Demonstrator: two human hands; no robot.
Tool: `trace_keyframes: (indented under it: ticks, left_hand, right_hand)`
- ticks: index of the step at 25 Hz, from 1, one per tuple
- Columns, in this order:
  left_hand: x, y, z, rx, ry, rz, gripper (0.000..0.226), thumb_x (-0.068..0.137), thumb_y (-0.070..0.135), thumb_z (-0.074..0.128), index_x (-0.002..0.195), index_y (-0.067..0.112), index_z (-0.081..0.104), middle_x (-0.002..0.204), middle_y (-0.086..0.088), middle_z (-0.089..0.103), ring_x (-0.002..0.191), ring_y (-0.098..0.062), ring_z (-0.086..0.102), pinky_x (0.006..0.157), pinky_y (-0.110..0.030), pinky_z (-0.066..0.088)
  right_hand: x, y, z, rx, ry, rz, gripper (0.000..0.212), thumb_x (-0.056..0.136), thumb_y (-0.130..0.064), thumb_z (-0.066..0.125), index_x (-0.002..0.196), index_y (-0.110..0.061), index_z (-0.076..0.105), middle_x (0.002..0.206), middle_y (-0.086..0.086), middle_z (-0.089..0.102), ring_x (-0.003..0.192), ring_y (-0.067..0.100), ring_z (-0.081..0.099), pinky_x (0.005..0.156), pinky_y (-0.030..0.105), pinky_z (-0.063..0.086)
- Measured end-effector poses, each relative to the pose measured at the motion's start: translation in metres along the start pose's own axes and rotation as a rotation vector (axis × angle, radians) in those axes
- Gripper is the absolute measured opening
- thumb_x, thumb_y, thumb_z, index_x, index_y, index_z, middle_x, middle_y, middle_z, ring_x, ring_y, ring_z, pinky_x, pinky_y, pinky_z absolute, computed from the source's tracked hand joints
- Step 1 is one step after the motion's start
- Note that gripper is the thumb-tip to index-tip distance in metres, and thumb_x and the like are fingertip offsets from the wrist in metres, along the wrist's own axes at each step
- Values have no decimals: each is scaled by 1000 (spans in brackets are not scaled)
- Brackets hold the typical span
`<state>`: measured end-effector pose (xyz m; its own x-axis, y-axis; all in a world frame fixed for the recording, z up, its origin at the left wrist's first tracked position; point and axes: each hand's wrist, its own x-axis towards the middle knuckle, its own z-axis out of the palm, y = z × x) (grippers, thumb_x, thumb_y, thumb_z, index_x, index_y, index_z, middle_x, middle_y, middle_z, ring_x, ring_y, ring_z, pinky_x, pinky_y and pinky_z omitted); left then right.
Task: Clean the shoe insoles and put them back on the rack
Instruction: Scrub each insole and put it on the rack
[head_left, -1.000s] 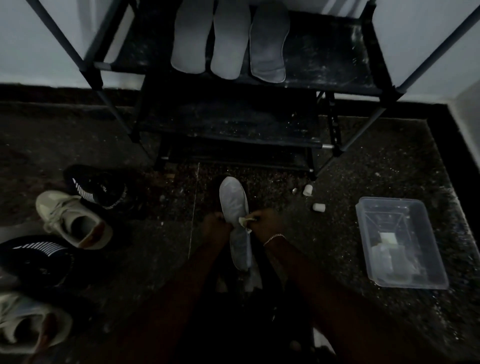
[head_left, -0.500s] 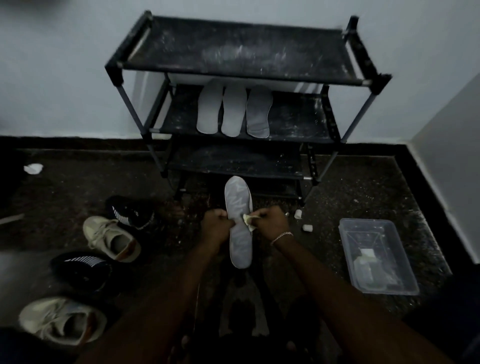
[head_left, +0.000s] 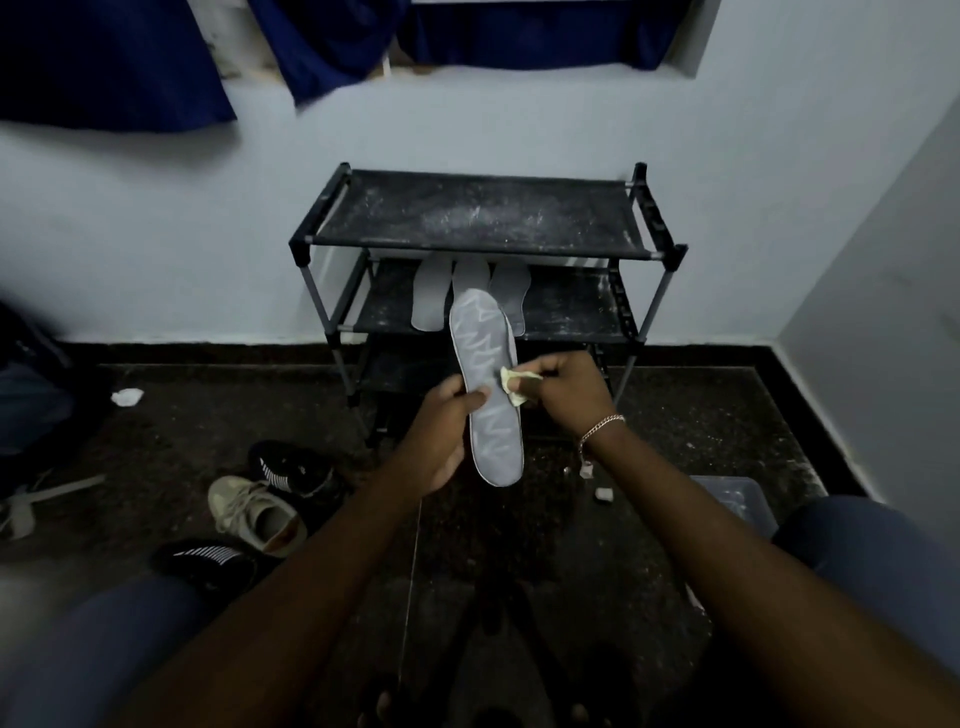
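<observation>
A grey insole (head_left: 485, 364) with pale zigzag marks stands upright in front of me, toe end up. My left hand (head_left: 444, 421) grips its left edge near the middle, thumb across the face. My right hand (head_left: 563, 387) pinches a small pale yellow cloth (head_left: 514, 387) against the insole's right edge. Behind stands the black shoe rack (head_left: 485, 254), with three grey insoles (head_left: 431, 301) lying side by side on its middle shelf, partly hidden by the held one.
Several shoes, black striped ones (head_left: 291, 467) and a beige sneaker (head_left: 254, 512), lie on the dark floor at the left. A clear plastic tub (head_left: 737, 499) sits at the right behind my arm. Two small white caps (head_left: 602, 493) lie near it. Blue curtains hang above.
My head has tilted up, so the rack's top shelf, the wall and the curtains came into view. The insole was raised in front of the rack; both hands keep their hold.
</observation>
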<state>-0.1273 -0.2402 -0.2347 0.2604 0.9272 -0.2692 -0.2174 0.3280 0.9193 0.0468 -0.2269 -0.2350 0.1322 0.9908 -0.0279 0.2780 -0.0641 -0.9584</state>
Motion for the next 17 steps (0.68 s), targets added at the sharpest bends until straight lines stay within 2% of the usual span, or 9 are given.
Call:
trace_keyframes:
  ticks: [2, 3, 5, 8, 10, 12, 14, 16, 17]
  left_hand:
    - [-17, 17, 11, -114, -118, 3, 37, 105, 25, 44, 136, 9, 53, 120, -25, 66, 102, -44, 66, 90, -51, 55]
    - [-25, 24, 16, -165, -168, -20, 44, 105, 37, 40, 139, 11, 50, 125, -26, 64, 107, -45, 65, 91, -52, 55]
    - [-35, 33, 22, -241, -235, -56, 59, 103, 53, 31, 143, 12, 47, 134, -24, 60, 120, -41, 60, 97, -51, 52]
    - [-42, 44, 27, -314, -249, -78, 68, 101, 61, 26, 146, 13, 45, 139, -19, 57, 127, -35, 57, 105, -49, 46]
    - [-44, 50, 28, -318, -236, -76, 69, 101, 62, 23, 143, 13, 49, 134, -16, 62, 123, -31, 61, 106, -48, 44]
    - [-45, 54, 24, -336, -223, -61, 69, 101, 62, 23, 135, 12, 55, 125, -15, 67, 117, -30, 64, 106, -49, 44]
    - [-39, 58, 17, -364, -228, -43, 70, 102, 62, 24, 137, 9, 54, 131, -19, 63, 124, -34, 59, 110, -54, 40]
    - [-31, 62, 9, -429, -268, -28, 70, 102, 61, 28, 142, 7, 48, 140, -25, 53, 132, -39, 51, 113, -59, 34]
    - [-27, 63, 7, -454, -269, -21, 70, 101, 61, 30, 142, 6, 49, 138, -26, 54, 130, -40, 51, 113, -60, 34]
  right_hand:
    - [-9, -29, -8, 68, -8, -23, 6, 80, -12, 83, 84, -13, 78, 77, 9, 77, 65, 18, 71, 73, 44, 63]
    - [-14, -41, -11, 83, -8, -37, 5, 81, -13, 82, 84, -14, 78, 77, 10, 77, 65, 18, 70, 71, 43, 62]
    - [-25, -65, -15, 86, 2, -69, 7, 83, -14, 81, 88, -11, 77, 80, 13, 77, 64, 15, 69, 62, 34, 60]
    - [-36, -87, -19, 69, 33, -125, 11, 84, -18, 81, 91, -10, 78, 82, 10, 77, 64, 13, 70, 54, 27, 56]
    - [-41, -90, -22, -6, 96, -207, 10, 83, -23, 82, 90, -16, 78, 88, -1, 75, 75, 11, 72, 63, 30, 58]
    - [-52, -89, -24, -100, 151, -307, 9, 84, -21, 80, 93, -18, 78, 94, -7, 71, 86, 6, 69, 76, 25, 56]
    - [-66, -87, -25, -161, 152, -399, 11, 86, -14, 78, 96, -17, 78, 95, -7, 70, 90, 4, 66, 80, 16, 50]
    - [-76, -86, -25, -192, 129, -441, 13, 86, -12, 77, 98, -17, 78, 94, -9, 71, 92, 4, 66, 81, 13, 48]
    - [-78, -86, -24, -191, 113, -453, 13, 86, -13, 77, 98, -17, 78, 95, -10, 71, 92, 4, 66, 81, 13, 48]
